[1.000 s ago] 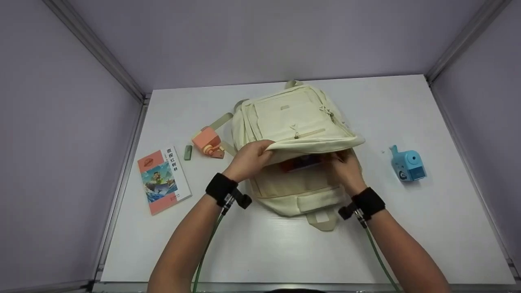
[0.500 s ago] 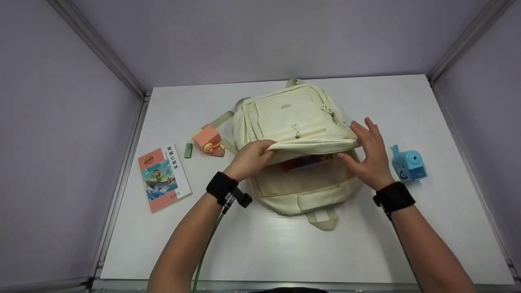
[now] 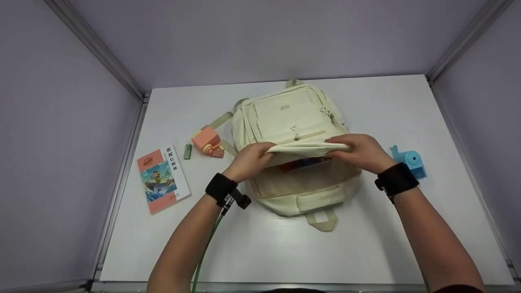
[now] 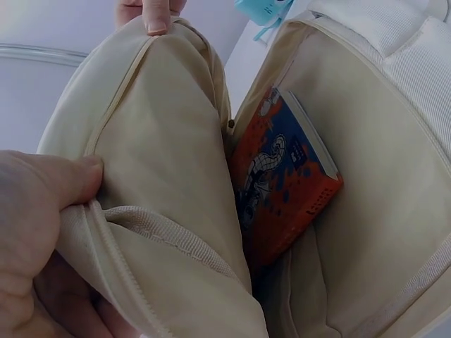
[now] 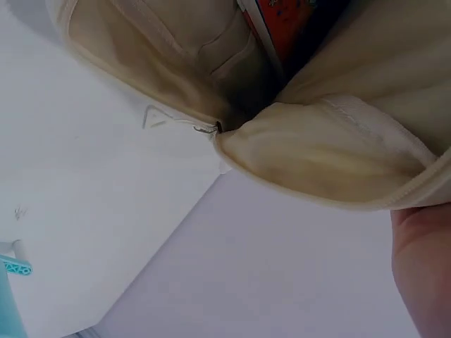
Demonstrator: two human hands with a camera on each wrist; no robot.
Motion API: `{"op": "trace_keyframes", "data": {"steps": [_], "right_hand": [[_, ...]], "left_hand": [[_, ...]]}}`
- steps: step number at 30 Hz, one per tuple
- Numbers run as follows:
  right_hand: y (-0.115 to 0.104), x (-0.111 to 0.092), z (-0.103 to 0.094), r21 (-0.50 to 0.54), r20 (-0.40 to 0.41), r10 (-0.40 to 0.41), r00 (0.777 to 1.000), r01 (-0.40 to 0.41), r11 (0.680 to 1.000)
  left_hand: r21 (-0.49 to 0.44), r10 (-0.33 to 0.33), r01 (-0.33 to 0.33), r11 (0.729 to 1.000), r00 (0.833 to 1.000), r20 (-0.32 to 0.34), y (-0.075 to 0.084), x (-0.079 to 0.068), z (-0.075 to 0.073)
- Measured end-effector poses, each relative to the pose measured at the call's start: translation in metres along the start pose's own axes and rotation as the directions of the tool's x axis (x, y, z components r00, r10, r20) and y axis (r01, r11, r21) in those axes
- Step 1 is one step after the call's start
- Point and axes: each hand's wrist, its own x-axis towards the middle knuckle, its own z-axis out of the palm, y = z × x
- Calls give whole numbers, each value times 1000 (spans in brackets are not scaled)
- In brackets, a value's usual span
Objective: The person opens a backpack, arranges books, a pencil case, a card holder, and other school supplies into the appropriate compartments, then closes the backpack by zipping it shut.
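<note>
A cream backpack [image 3: 289, 118] lies unzipped on the table, its front panel lifted at the near edge. My left hand [image 3: 250, 160] pinches the left part of that edge between thumb and fingers; the left wrist view shows the thumb beside the zipper. On the right part, my right hand [image 3: 362, 152] grips the same edge. Inside the main compartment rests an orange and dark blue book [image 4: 282, 176], partly hidden by the panel in the head view. A zipper pull [image 5: 206, 129] hangs at the opening's corner in the right wrist view.
Left of the backpack lie a pink and white book [image 3: 163, 179], a small green eraser-like block [image 3: 187, 151] and an orange pencil sharpener [image 3: 207, 140]. A blue pencil sharpener [image 3: 411, 160] stands right, partly behind my right wrist. Walls border the white table [image 3: 260, 252].
My right hand has come out of the backpack opening, swung right with fingers spread, then taken hold of the panel's edge. My left hand keeps its grip.
</note>
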Motion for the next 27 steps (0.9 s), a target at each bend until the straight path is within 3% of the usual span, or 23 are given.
{"op": "trace_keyframes", "data": {"steps": [11, 20, 24, 27], "right_hand": [[-8, 0, 14, -136, -65, -54, 996, 45, 990], [-14, 11, 27, -226, -138, -86, 987, 53, 973], [-18, 15, 32, -236, -180, -60, 982, 16, 972], [-21, 17, 34, -237, -202, -39, 979, -10, 972]], "left_hand": [[0, -10, 10, 1000, 1000, 30, -10, 7, -5], [-46, -40, 39, 998, 999, -18, -26, 14, -4], [-86, -35, 31, 996, 998, -48, -29, 10, -3], [-143, -43, 36, 989, 998, -45, -30, -3, -5]]}}
